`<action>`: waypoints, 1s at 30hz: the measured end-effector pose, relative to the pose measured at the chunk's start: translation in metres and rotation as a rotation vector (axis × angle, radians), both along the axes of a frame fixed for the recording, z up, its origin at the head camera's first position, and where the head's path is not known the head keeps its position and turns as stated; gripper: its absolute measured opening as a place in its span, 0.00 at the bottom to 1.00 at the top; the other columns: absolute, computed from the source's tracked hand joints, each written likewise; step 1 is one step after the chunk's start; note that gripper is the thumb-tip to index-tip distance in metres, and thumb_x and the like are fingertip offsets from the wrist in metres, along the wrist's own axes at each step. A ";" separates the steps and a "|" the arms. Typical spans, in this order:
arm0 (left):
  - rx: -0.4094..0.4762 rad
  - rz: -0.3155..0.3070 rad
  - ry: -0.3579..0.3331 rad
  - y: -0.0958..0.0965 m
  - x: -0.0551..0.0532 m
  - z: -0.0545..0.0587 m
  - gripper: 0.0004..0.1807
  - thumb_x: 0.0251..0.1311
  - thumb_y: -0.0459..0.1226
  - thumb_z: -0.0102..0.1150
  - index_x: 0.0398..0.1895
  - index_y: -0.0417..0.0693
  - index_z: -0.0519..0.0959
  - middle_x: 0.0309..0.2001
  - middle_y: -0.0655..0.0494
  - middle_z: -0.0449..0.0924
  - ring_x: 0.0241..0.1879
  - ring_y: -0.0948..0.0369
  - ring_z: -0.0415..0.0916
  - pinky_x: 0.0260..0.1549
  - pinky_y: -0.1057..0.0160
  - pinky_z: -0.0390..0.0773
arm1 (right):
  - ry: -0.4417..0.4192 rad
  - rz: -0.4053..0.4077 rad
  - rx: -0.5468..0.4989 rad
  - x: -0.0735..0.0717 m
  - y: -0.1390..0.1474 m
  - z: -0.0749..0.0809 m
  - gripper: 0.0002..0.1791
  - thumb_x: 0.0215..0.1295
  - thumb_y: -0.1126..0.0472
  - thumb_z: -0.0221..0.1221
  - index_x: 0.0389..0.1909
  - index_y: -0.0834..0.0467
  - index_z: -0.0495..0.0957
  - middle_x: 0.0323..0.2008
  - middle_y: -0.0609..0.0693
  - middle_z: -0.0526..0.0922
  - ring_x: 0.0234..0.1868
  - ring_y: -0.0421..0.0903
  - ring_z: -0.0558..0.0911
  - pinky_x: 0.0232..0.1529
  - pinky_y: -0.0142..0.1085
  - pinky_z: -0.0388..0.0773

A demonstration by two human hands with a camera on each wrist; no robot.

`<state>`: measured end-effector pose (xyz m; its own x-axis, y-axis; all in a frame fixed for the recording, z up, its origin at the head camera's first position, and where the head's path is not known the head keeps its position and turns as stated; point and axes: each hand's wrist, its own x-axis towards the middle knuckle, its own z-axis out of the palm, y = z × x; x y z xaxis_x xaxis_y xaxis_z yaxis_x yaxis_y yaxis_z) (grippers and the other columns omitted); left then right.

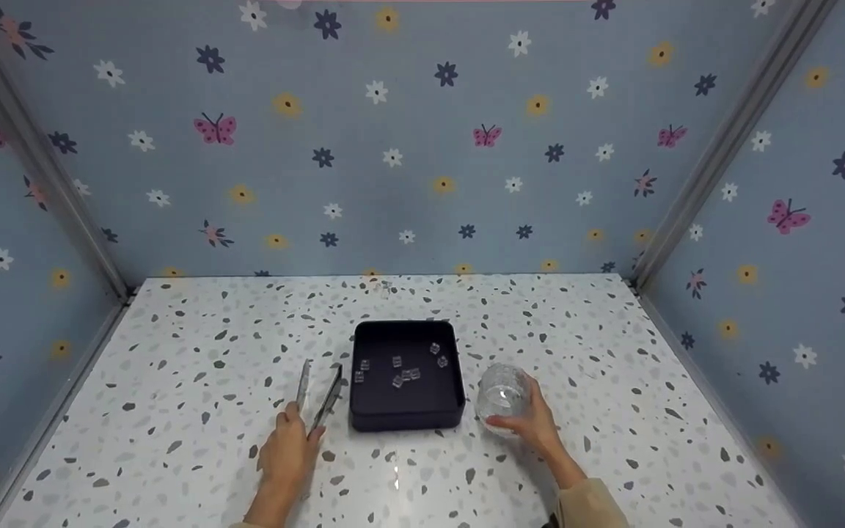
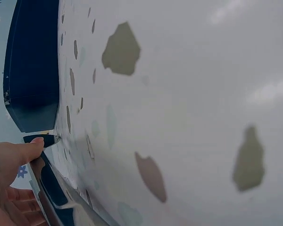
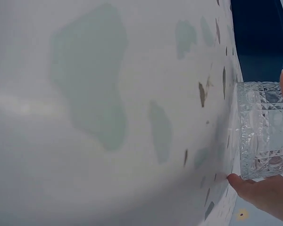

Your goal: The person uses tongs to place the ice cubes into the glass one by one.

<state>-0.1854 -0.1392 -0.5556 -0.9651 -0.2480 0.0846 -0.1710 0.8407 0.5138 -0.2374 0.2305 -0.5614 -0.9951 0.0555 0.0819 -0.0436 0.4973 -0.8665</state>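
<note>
We see the left hand (image 1: 287,451) reaching in from the bottom edge, wrist angled slightly rightward, gripping metal tongs (image 1: 328,400) between the thumb on one arm and the fingers on the other; the two arms stand spread, tips pointing away from us. The right hand (image 1: 536,422) comes in from the lower right below a beige sleeve (image 1: 590,506), curled round a patterned clear glass (image 1: 502,389), thumb on its near side. We cannot tell whether the glass touches the speckled tabletop (image 1: 173,440). Between both hands sits a dark square tray (image 1: 408,420) with small clear cubes (image 1: 397,361) scattered inside.
</note>
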 end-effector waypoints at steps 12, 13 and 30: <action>0.017 0.011 0.034 -0.004 0.004 0.000 0.30 0.53 0.39 0.59 0.54 0.30 0.61 0.37 0.37 0.69 0.31 0.43 0.74 0.25 0.49 0.71 | 0.039 -0.017 0.022 -0.003 -0.001 -0.003 0.54 0.33 0.54 0.73 0.62 0.63 0.53 0.57 0.66 0.63 0.58 0.62 0.62 0.55 0.53 0.57; 0.018 0.013 0.037 -0.004 0.004 0.000 0.30 0.53 0.38 0.59 0.54 0.30 0.61 0.37 0.37 0.69 0.31 0.43 0.74 0.25 0.49 0.71 | 0.042 -0.018 0.022 -0.003 -0.001 -0.003 0.54 0.33 0.54 0.73 0.62 0.63 0.53 0.57 0.66 0.63 0.58 0.62 0.62 0.56 0.52 0.57; -0.065 0.032 0.275 -0.004 0.009 0.010 0.28 0.49 0.35 0.62 0.53 0.30 0.66 0.35 0.35 0.70 0.29 0.43 0.72 0.20 0.48 0.69 | 0.020 -0.037 0.058 -0.002 0.001 -0.004 0.52 0.36 0.51 0.71 0.61 0.63 0.54 0.58 0.66 0.63 0.58 0.62 0.62 0.55 0.51 0.58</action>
